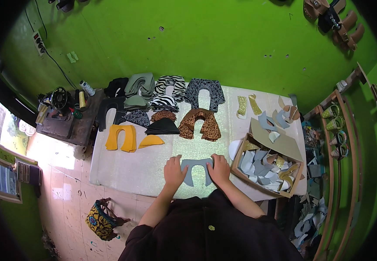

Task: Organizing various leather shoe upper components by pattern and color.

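Note:
Near the front edge of the table, a grey U-shaped cut piece [196, 162] is held with its two legs pointing towards me. My left hand [175, 171] grips its left side, and my right hand [219, 170] has hold of the right side. Both hands are closed at the piece's edges, with the thumbs inward. Just beyond lies a leopard-print stack [200, 124] of similar arched pieces. Yellow arched pieces [121, 138] and a smaller yellow piece [151, 141] rest to the left.
Right of my hands, an open cardboard box [264, 182] overflows with grey, white and gold scraps. Zebra-print [169, 87], green [139, 85] and black patterned stacks [204, 93] line the table's back. A sewing machine [59, 103] stands at left; a wooden rack [347, 174] holds sandals at right.

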A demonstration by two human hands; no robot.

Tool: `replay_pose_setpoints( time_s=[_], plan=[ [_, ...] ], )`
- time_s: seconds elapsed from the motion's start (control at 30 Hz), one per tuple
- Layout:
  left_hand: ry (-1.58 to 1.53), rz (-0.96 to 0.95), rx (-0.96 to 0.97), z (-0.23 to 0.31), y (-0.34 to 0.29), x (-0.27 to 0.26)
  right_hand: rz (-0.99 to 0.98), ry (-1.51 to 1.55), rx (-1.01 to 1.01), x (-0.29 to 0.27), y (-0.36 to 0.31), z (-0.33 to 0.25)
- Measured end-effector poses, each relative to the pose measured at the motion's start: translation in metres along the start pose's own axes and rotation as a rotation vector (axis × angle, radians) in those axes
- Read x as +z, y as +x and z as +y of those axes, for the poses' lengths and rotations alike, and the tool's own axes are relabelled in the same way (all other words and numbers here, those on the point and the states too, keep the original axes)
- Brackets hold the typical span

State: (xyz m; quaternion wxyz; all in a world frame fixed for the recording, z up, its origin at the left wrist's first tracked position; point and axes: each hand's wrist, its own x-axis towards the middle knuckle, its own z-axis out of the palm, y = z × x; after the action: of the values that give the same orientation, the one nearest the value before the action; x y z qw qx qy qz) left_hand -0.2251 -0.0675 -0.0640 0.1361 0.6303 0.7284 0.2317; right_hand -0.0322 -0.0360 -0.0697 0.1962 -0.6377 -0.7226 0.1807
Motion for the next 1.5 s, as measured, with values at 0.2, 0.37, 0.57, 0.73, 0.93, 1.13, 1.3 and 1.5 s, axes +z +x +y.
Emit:
replay_pose_setpoints(
  time_s=[0.2,0.37,0.57,0.73,0.93,1.13,1.3,1.5],
  plan=[
    [-0.069,0.032,0.300,0.004,0.007,0.013,-0.022,-0.106,-0.285,0.003,0.001,-0.008],
    [-0.056,-0.132,0.291,-0.001,0.013,0.021,-0.069,-0.168,-0.256,0.007,0.002,-0.008],
    [-0.005,0.011,0.413,0.011,0.005,0.027,0.193,-0.056,-0.306,-0.002,-0.009,-0.024],
    [-0.004,-0.241,0.475,0.022,0.003,0.035,0.251,0.143,-0.378,-0.073,-0.001,-0.037],
    [0.178,-0.260,0.551,0.021,0.000,0.050,0.538,-0.077,-0.113,-0.137,0.065,0.030],
    [0.168,-0.279,0.548,0.017,-0.006,0.049,0.388,-0.275,0.336,-0.139,0.134,0.135],
    [0.052,-0.249,0.524,0.017,-0.004,0.040,-0.010,-0.315,0.645,-0.148,0.146,0.172],
    [-0.092,-0.260,0.502,0.019,0.003,0.029,0.304,-0.332,0.403,-0.159,0.160,0.178]
  ],
)
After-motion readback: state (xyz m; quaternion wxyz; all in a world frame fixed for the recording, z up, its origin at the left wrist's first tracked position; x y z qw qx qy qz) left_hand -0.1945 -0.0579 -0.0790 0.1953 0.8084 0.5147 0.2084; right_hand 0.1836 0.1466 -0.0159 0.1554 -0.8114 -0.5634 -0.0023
